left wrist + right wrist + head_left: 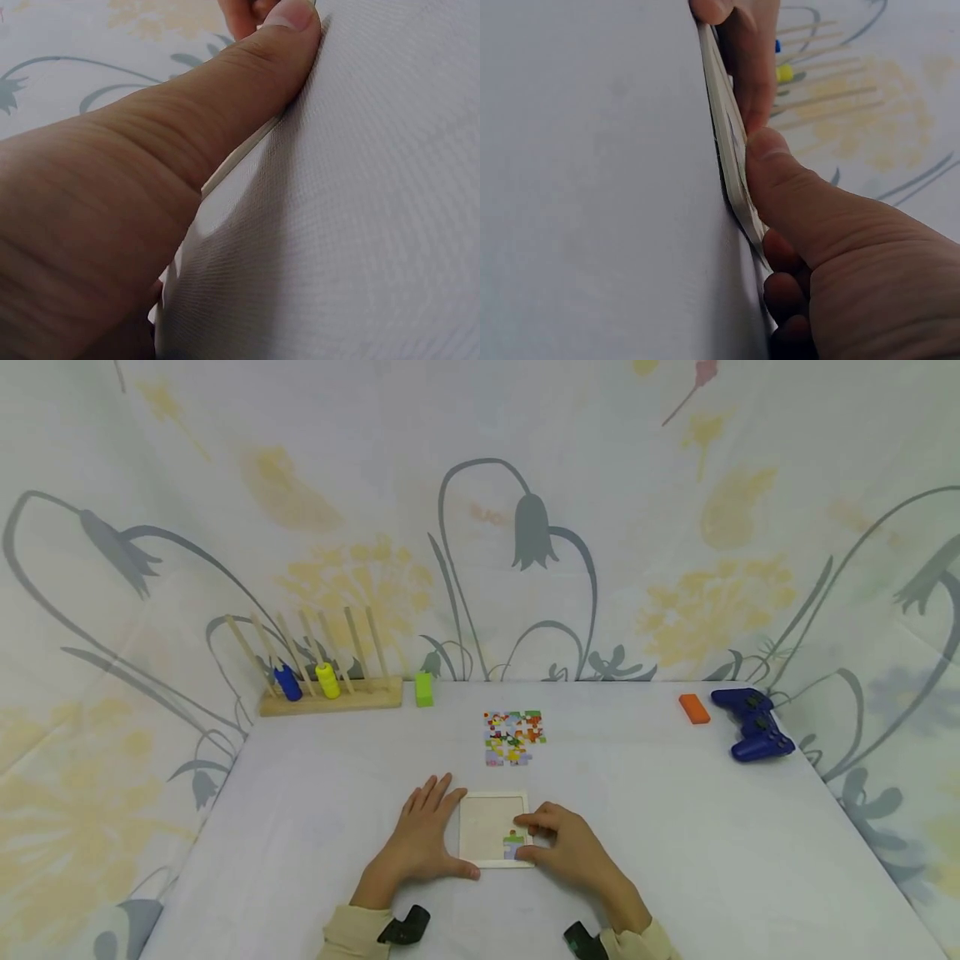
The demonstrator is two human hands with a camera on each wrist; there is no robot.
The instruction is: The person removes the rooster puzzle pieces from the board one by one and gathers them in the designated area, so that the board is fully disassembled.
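Note:
A shallow white puzzle tray lies on the table in front of me. In its lower right corner sits a green and lilac puzzle piece. My left hand spreads along the tray's left side, its thumb at the bottom edge and index fingertip at the top left corner. My right hand bends over the right rim, thumb and index finger at the piece; its other fingers curl outside the rim. The right wrist view shows that thumb over the tray's edge. Beyond the tray lie several joined, colourful puzzle pieces.
At the back left stands a wooden peg rack with blue beads and yellow beads. A green block is beside it. Back right hold an orange block and a blue game controller. Patterned cloth hangs behind.

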